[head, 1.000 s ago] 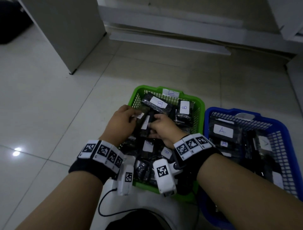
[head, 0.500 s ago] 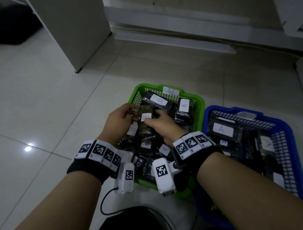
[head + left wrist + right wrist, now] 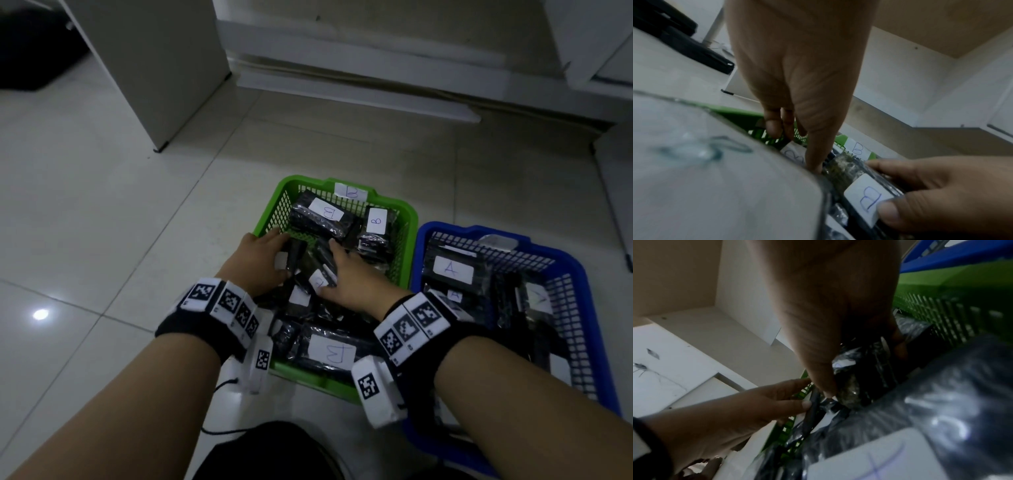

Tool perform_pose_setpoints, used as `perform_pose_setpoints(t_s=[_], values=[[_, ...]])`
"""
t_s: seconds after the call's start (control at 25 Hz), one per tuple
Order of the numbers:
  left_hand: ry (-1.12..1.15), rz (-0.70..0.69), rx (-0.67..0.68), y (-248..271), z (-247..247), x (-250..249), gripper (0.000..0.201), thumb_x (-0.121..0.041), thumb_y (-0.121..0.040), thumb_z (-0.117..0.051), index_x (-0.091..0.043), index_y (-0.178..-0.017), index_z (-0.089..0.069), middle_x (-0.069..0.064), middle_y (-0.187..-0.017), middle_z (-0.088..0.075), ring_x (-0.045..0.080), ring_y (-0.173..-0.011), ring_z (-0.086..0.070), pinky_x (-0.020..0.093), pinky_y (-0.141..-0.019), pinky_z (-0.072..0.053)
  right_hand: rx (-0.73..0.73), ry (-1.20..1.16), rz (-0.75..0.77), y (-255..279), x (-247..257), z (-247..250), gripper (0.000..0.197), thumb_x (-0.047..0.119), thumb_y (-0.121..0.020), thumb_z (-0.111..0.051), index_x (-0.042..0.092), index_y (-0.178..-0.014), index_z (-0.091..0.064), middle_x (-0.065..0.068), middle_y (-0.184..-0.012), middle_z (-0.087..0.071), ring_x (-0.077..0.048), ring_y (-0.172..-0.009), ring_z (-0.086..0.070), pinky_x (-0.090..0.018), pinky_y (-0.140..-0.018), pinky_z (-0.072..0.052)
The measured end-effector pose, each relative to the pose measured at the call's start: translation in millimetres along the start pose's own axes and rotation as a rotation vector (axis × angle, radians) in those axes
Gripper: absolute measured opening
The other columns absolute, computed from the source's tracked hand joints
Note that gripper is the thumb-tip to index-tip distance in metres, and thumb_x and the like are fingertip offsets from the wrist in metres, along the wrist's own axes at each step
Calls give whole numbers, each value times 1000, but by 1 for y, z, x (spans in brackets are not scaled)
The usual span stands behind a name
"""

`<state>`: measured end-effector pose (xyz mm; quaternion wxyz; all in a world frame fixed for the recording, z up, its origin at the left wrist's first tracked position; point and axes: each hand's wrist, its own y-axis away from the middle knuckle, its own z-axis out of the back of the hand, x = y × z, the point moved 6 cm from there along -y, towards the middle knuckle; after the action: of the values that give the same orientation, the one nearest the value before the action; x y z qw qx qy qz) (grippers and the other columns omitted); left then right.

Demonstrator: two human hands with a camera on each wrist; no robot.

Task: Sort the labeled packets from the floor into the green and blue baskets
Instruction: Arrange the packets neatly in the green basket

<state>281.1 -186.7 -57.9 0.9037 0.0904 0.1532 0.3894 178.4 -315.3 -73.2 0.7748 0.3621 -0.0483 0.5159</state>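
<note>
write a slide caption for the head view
Both hands, left hand and right hand, handle B-labelled packets in the green basket; blue basket holds A packets.

Blue plastic mesh basket (image 3: 579, 274): I'm seeing its near corner hiding behind my right forearm; small packet labels unreadable.

Glossy pale square-tiled floor (image 3: 102, 222), light glare spot (image 3: 40, 314) at left. White flat cabinet side panel (image 3: 154, 68) stands upper left, dark bulky object (image 3: 30, 51) behind it, possibly a bag. Low white baseboard ledge (image 3: 359, 99) along the far wall. Dim lighting overall
</note>
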Motion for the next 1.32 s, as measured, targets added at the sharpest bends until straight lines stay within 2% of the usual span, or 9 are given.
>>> perform_pose_setpoints(t_s=[0.12,0.24,0.44,0.6,0.72,0.88,1.0,1.12,1.32], values=[[-78,59,26,-5,5,7,73,-56,-76,-64,-23,-137,-40,3,-134,-47,29,-119,-38,42,-99,-41,-198,-223,-21,0,-7,25,68,39,-71,-74,14,-126,-42,-5,-109,-60,-21,-91,-60,-31,-75,-51],[-52,88,-66,-4,26,14,53,-59,-75,-64,-23,-114,-59,4,-115,-52,28,-110,-41,40,-94,-42,-330,-485,-54,-3,-11,48,45,34,-70,-74,16,-105,-54,2,-90,-62,-14,-78,-60,-25,-63,-46],[350,90,-79,5,42,21,15,-28,-93,-54,-20,-105,-59,0,-96,-62,17,-86,-54,27,-72,-38,-45,-359,-1,-22,21,24,42,37,-69,-73,15,-102,-59,-3,-98,-67,-20,-87,-64,-34,-80,-54],[399,44,-6,8,39,25,20,-15,-92,-52,-18,-111,-58,3,-106,-59,20,-94,-54,27,-77,-38,66,-224,43,-25,42,16,56,37,-78,-69,16,-124,-46,0,-105,-60,-18,-93,-58,-27,-81,-47],[482,60,-14,8,39,29,27,-8,-85,-53,-18,-110,-55,8,-109,-59,21,-92,-58,27,-73,-42,107,-257,39,-22,45,20,55,34,-78,-70,15,-124,-46,1,-99,-59,-16,-88,-58,-24,-75,-45],[572,138,-53,12,38,35,18,-16,-90,-53,-19,-106,-48,6,-94,-63,16,-73,-56,23,-55,-40,-25,-542,0,-17,39,40,12,20,-78,-70,17,-83,-60,-3,-80,-66,-16,-71,-65,-27,-69,-53],[640,159,-63,11,36,36,12,-14,-92,-49,-17,-103,-47,9,-94,-62,18,-73,-53,24,-57,-39,-191,-865,-141,-24,24,43,22,19,-75,-68,9,-94,-66,-13,-92,-72,-27,-79,-70,-42,-75,-60],[698,166,-62,11,34,38,12,-10,-91,-46,-16,-101,-48,12,-95,-61,22,-78,-53,28,-61,-39,-127,-1074,-202,-33,36,20,20,17,-80,-66,6,-96,-65,-13,-90,-71,-31,-83,-69,-51,-82,-56],[801,182,-48,13,33,46,8,-14,-94,-43,-14,-101,-47,5,-83,-57,18,-72,-52,30,-60,-41,-23,-1231,-334,-44,56,-18,25,18,-84,-59,2,-104,-62,-16,-90,-68,-32,-80,-66,-45,-78,-56]])
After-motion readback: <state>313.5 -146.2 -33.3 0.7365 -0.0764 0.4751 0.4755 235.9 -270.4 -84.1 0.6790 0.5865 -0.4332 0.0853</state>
